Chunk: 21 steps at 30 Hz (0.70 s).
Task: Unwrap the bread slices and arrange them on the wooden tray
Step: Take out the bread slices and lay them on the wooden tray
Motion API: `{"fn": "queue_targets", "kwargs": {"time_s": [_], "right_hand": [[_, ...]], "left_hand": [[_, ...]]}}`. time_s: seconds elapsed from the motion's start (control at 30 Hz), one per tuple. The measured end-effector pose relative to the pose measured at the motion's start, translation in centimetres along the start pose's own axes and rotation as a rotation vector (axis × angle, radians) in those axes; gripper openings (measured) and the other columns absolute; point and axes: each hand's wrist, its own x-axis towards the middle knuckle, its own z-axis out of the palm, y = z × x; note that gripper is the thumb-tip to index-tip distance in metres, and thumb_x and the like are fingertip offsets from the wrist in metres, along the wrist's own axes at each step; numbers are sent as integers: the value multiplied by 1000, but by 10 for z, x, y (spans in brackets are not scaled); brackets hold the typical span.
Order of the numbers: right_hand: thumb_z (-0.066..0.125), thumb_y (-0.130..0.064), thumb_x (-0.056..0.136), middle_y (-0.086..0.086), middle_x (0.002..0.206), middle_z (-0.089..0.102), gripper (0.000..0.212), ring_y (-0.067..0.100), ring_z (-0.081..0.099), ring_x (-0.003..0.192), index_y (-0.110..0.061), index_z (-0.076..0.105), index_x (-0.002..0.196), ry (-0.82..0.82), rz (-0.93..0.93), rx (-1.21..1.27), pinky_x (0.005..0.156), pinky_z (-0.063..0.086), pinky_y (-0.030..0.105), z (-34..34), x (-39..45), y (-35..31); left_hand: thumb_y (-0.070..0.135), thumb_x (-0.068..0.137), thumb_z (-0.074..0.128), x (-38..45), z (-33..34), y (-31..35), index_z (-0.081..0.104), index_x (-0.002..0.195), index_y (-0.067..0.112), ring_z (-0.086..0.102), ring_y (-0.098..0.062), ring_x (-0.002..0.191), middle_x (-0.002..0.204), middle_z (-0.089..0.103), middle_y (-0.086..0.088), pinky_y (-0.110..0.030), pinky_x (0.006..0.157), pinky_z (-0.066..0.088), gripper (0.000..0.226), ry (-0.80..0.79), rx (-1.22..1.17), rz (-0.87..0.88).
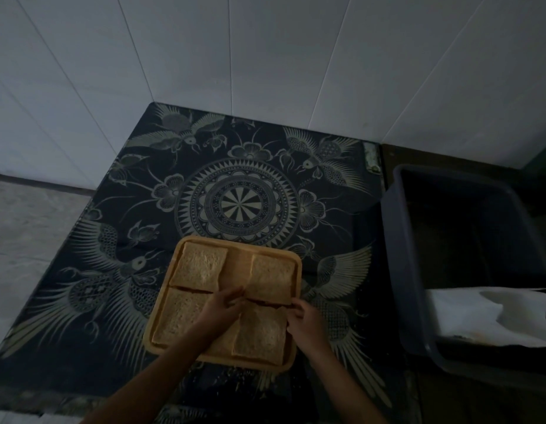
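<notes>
A wooden tray point(298, 270) lies on a dark patterned cloth, with several bread slices flat on it in a square layout. One slice point(200, 266) is at the far left, one point(273, 278) at the far right, one point(177, 319) at the near left. On the near-right slice point(261, 335) both hands rest at its far edge. My left hand point(221, 307) pinches the far left corner, and my right hand point(302, 319) pinches the far right corner.
A dark plastic tub point(409, 270) stands to the right of the tray, with white wrapping point(479, 313) inside it. White panelled walls point(265, 56) close the back. The patterned cloth point(241, 203) spreads beyond the tray. The scene is dim.
</notes>
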Motion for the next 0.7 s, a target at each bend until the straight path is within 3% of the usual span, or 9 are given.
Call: {"fn": "queue_targets", "kwargs": {"time_s": [0.17,0.27,0.43,0.6,0.7], "right_hand": [[57,-20,104,6,121,73,37,19,71,108,-19,61,141,1,11,20,97,60,48,0,1,3],[55,-18,104,6,120,74,38,20,72,107,-22,60,141,3,12,26,98,59,48,-1,1,5],[57,-16,103,4,122,73,36,20,70,110,-18,64,139,29,-23,-23,98,59,47,-1,2,3],[62,-23,102,2,124,73,34,16,69,110,-20,66,135,68,-47,-91,92,59,35,0,2,1],[65,-25,100,-1,117,74,35,12,69,103,-20,67,135,61,-41,-83,88,60,33,0,2,2]], "left_hand": [[24,95,62,4,-1,-4,49,144,22,52,10,92,138,57,-1,-16,77,43,51,-30,-32,0],[23,95,62,6,-1,-4,47,145,21,52,9,95,138,56,0,-24,88,43,52,-48,-40,2],[22,95,63,9,3,-4,49,143,21,52,10,91,116,55,13,-13,71,41,50,-35,-32,14],[21,94,61,10,5,-6,50,142,26,56,-5,103,112,55,16,-28,89,44,49,-12,-10,-5],[20,93,61,10,5,-8,52,141,28,58,-3,103,107,58,19,-19,77,44,49,-14,5,8]]}}
